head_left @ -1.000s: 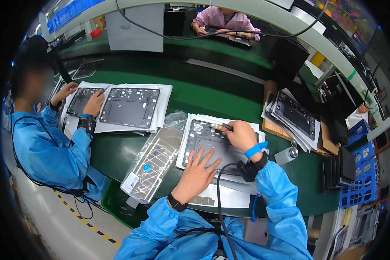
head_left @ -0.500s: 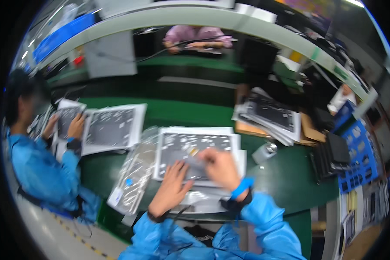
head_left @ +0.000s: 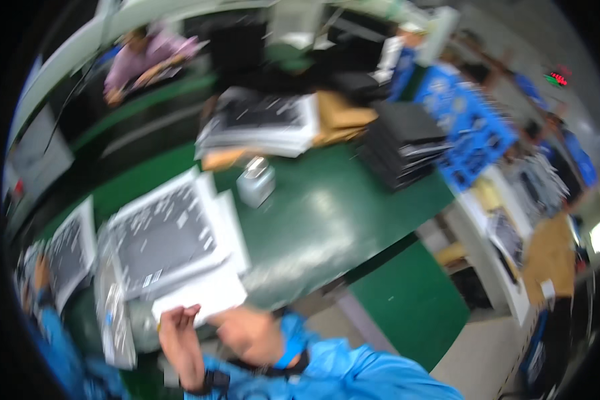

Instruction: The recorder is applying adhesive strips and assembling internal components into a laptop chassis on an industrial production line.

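Note:
My left hand (head_left: pixel 182 343) is held up at the near edge of the table with its fingers curled together. A tiny yellowish bit shows at its fingertips, too small and blurred to name. Just right of it is my right hand (head_left: pixel 252 337), fingers bent and smeared by motion; what it holds, if anything, cannot be made out. Beyond both hands lies a dark sheet with many small white labels (head_left: pixel 163 243) on white paper. A blank white sheet (head_left: pixel 203 295) sticks out toward me, close to my fingers.
Left of the sheet is a clear plastic bag (head_left: pixel 117 327). A small white bottle with a metal top (head_left: pixel 256 183) stands on the green table (head_left: pixel 327 220). Behind are stacked printed sheets (head_left: pixel 260 120); farther right, black trays (head_left: pixel 407 143). Other people sit at left and across.
The view has swung right and tilted. Both my hands have left the labelled sheet and come back to the near edge of the table.

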The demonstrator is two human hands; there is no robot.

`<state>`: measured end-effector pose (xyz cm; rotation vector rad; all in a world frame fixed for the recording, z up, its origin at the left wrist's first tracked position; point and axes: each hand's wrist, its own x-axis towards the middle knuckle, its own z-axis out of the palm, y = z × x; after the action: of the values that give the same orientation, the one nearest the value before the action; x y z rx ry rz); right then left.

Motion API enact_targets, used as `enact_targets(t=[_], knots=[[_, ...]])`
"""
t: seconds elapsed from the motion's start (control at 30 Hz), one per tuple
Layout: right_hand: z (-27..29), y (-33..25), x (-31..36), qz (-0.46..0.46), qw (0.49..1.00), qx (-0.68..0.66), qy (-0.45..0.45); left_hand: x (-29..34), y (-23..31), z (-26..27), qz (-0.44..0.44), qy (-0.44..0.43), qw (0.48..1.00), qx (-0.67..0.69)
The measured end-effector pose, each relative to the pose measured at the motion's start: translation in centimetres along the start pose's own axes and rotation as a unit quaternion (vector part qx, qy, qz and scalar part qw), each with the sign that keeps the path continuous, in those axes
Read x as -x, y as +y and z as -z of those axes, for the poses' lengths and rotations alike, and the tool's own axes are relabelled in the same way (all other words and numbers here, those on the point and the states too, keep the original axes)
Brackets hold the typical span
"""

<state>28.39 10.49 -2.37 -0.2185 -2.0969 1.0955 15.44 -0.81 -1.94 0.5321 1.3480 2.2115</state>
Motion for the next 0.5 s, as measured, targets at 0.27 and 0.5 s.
enact_targets(t=[0.27, 0.5], knots=[[4.6, 3.1, 3.6, -0.311, 0.915, -0.238, 0.099, 2.8, 2.8, 7.0, -0.122, -0.074, 0.859, -0.492], [1.2, 1.5, 2.1, -0.33, 0.884, -0.33, 0.033, 2.5, 0.4, 8.1, -0.226, -0.135, 0.653, -0.71]])
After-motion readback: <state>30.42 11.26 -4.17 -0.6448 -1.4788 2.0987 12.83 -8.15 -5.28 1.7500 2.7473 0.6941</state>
